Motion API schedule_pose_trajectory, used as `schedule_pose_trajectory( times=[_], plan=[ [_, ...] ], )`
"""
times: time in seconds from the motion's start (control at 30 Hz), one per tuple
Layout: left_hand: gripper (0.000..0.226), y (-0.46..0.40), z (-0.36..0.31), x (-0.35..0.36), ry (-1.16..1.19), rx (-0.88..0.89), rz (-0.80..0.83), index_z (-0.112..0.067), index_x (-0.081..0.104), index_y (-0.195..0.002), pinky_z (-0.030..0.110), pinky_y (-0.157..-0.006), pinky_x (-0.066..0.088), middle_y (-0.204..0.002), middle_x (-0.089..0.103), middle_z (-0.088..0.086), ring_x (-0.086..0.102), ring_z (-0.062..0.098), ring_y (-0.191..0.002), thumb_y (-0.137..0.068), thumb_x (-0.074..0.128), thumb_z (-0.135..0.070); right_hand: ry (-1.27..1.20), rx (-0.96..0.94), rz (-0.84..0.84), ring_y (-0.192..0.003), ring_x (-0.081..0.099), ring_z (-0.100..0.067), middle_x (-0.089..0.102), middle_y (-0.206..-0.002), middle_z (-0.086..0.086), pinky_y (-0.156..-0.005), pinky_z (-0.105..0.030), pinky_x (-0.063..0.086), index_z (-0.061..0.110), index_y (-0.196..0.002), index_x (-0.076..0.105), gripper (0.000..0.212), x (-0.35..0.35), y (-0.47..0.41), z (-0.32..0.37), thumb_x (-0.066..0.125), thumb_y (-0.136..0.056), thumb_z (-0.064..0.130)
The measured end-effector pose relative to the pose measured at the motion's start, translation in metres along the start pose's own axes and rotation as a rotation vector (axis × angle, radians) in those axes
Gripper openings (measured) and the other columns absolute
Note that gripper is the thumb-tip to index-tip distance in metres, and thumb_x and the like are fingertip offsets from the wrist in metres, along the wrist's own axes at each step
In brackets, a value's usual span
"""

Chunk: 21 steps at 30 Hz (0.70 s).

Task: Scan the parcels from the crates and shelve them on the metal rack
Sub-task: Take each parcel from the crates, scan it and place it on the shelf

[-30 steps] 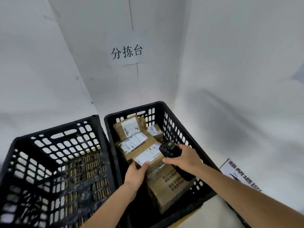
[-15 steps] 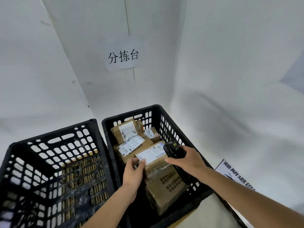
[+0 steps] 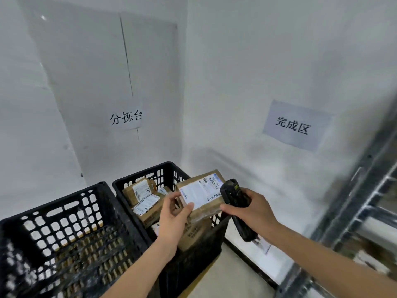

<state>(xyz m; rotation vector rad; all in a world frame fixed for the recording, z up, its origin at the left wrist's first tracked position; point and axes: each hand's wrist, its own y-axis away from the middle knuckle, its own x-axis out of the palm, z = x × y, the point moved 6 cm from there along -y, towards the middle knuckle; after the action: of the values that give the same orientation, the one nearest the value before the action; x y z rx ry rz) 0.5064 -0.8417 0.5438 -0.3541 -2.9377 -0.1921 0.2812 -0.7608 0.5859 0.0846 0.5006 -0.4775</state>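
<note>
The left hand (image 3: 174, 214) makes its grip on the lifted parcel (image 3: 200, 195), thumb pinching the near left corner of the top face, fingers curled underneath; the right hand (image 3: 250, 209) has its grip wrapped round a black handheld scanner (image 3: 235, 203), whose head touches or nearly touches the parcel's right edge. The parcel is a flat brown cardboard box with a large white shipping label, barcodes printed along the label's right side, and clear tape round it; it is held tilted, above the right-hand black crate (image 3: 169, 175).

Inside that crate lie more brown parcels (image 3: 142, 197) with white labels, stacked at angles; another carton (image 3: 193, 233) sits lower, partly hidden by the left wrist. To the left, touching or just beside it, stands a 2nd black latticed crate (image 3: 64, 222). On the white wall hang 2 paper signs, one (image 3: 126, 117) above the crates, the other (image 3: 294, 125) further right; the metal rack (image 3: 361, 190) shows blurred at the right edge.

Both forearms reach in from the bottom of the view, bare, the left rising almost straight, the right coming in slantwise from the lower right.
</note>
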Motion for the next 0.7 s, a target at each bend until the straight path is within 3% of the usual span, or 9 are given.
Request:
schedule_pose_trajectory(
  times=[0.13, 0.2, 0.3, 0.43, 0.57, 0.7],
  plan=[
    [0.092, 0.063, -0.038, 0.017, 0.011, 0.019, 0.101, -0.055, 0.033, -0.144, 0.051, -0.099, 0.053, -0.136, 0.053, 0.002, 0.063, 0.017, -0.114, -0.077, 0.086, -0.021, -0.032, -0.013, -0.091, -0.084, 0.074, -0.003, 0.077, -0.091, 0.017, -0.082, -0.031, 0.06, 0.038, -0.106, 0.072, 0.053, -0.052, 0.077, 0.03, 0.097, -0.06, 0.048],
    [0.099, 0.089, -0.054, 0.031, 0.021, 0.018, 0.178, -0.054, 0.03, -0.148, 0.051, -0.099, 0.053, -0.132, 0.058, 0.003, 0.068, 0.018, -0.109, -0.076, 0.086, -0.016, -0.035, -0.027, -0.141, -0.081, 0.073, -0.002, 0.078, -0.092, 0.014, -0.077, -0.026, 0.058, 0.036, -0.109, 0.072, 0.054, -0.078, 0.114, 0.044, 0.098, -0.062, 0.045],
    [0.084, 0.125, -0.07, 0.058, 0.023, 0.015, 0.293, -0.048, 0.042, -0.141, 0.046, -0.084, 0.061, -0.119, 0.07, 0.006, 0.073, 0.022, -0.1, -0.08, 0.081, -0.005, -0.025, -0.048, -0.204, -0.075, 0.072, 0.001, 0.077, -0.09, 0.012, -0.065, -0.013, 0.05, 0.033, -0.108, 0.072, 0.049, -0.117, 0.161, 0.059, 0.098, -0.067, 0.037],
    [0.066, 0.172, -0.079, 0.1, 0.006, 0.005, 0.415, -0.037, 0.05, -0.124, 0.043, -0.075, 0.062, -0.11, 0.074, 0.012, 0.074, 0.028, -0.097, -0.078, 0.081, -0.001, -0.014, -0.034, -0.302, -0.08, 0.073, -0.001, 0.078, -0.09, 0.015, -0.072, -0.018, 0.053, 0.031, -0.108, 0.074, 0.051, -0.174, 0.223, 0.064, 0.099, -0.064, 0.038],
    [0.042, 0.227, -0.084, 0.155, -0.001, -0.007, 0.511, -0.026, 0.05, -0.117, 0.042, -0.071, 0.062, -0.109, 0.07, 0.016, 0.072, 0.028, -0.099, -0.086, 0.076, -0.014, -0.009, -0.001, -0.371, -0.084, 0.075, -0.004, 0.078, -0.1, 0.012, -0.072, -0.02, 0.057, 0.029, -0.118, 0.072, 0.058, -0.238, 0.289, 0.06, 0.099, -0.067, 0.035],
    [0.037, 0.285, -0.082, 0.212, -0.07, 0.004, 0.618, -0.017, 0.049, -0.111, 0.044, -0.08, 0.062, -0.109, 0.07, 0.018, 0.072, 0.028, -0.095, -0.087, 0.075, -0.029, -0.018, 0.034, -0.451, -0.081, 0.073, 0.001, 0.078, -0.102, 0.012, -0.063, -0.011, 0.052, 0.025, -0.121, 0.072, 0.057, -0.3, 0.349, 0.051, 0.097, -0.07, 0.026]
  ],
)
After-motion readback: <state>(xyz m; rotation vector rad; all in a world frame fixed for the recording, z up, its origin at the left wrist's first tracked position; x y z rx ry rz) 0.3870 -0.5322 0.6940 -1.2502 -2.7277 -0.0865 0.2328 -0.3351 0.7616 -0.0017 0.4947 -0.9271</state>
